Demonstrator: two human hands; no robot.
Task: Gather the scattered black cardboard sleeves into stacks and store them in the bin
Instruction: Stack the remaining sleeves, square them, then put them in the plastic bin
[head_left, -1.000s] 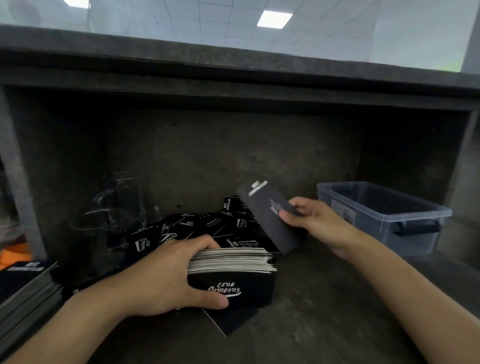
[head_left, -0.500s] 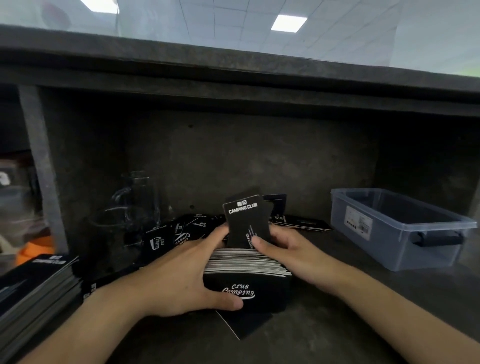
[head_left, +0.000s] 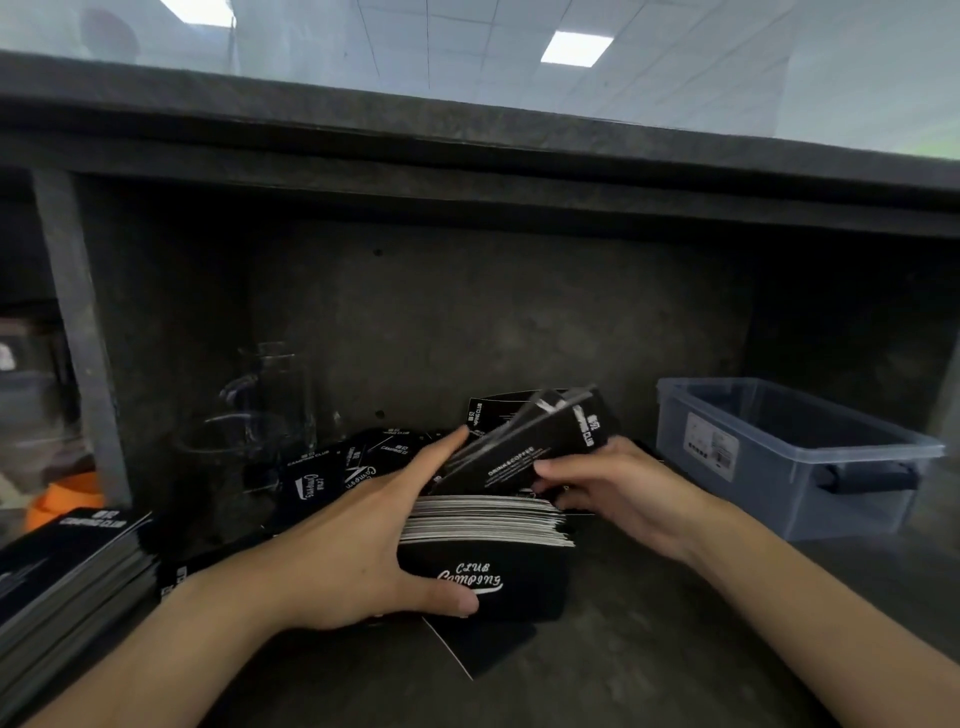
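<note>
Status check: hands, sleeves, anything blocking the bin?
Left hand grips the stack. Right hand holds a few sleeves tilted over it. Loose sleeves lie behind; bin stands right, nothing blocking it.

A: What stands far left on the dark shelf (head_left: 649, 649)?
B: A clear glass jug (head_left: 270, 395), upright, near the back wall (head_left: 519, 312).
A: And left of the grey post (head_left: 78, 332)?
B: Something orange (head_left: 62, 501), low down. It's too blurred to name.
A: Overhead?
B: A dark slab (head_left: 467, 135) overhangs the shelf. Beyond it is a tiled ceiling with two lit panels (head_left: 575, 48).
</note>
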